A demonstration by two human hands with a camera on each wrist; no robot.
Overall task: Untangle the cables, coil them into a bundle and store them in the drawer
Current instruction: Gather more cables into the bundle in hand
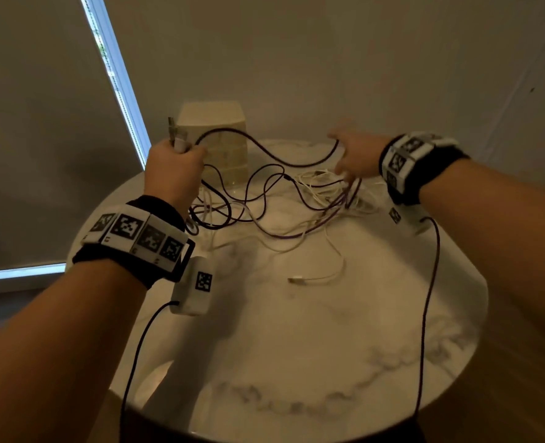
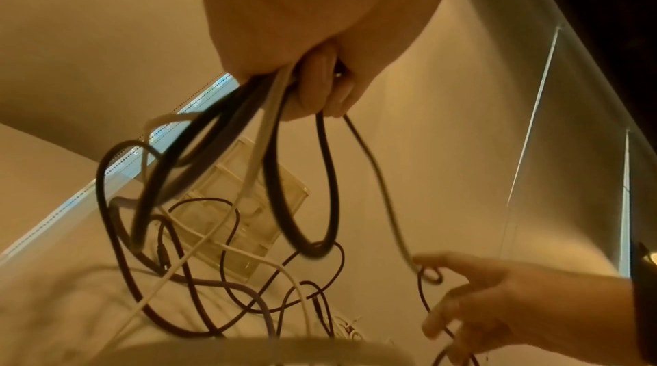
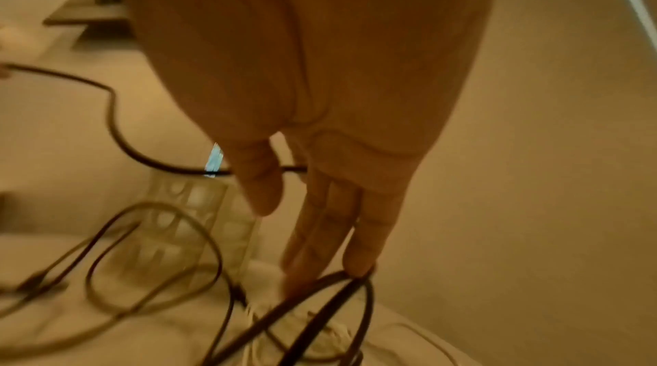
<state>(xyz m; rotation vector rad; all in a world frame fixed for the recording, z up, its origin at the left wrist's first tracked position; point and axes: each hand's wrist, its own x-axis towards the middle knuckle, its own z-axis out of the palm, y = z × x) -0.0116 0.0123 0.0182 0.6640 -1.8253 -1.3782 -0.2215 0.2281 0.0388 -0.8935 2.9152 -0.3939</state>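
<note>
We are gripping limp, light cables [image 1: 264, 187] in our clenched left hand [image 1: 172, 169]; right hand [image 1: 355, 155] fingers [image 3: 366, 245], loosely extended, are hooking dark loops.

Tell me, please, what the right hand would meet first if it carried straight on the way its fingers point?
Probably the dark cable loops just below the right hand, whose fingertips look almost on them; depth is unclear.

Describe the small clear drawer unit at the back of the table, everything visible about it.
The drawer unit is a small, boxy organiser of translucent, pale plastic with an opaque cream top. Its front shows a grid of little drawers, all seemingly shut. It stands upright at the far edge of the round marble table, near the wall. A dark cable strung between the left hand and the right hand crosses in front of it; whether any cable touches it is unclear.
</note>
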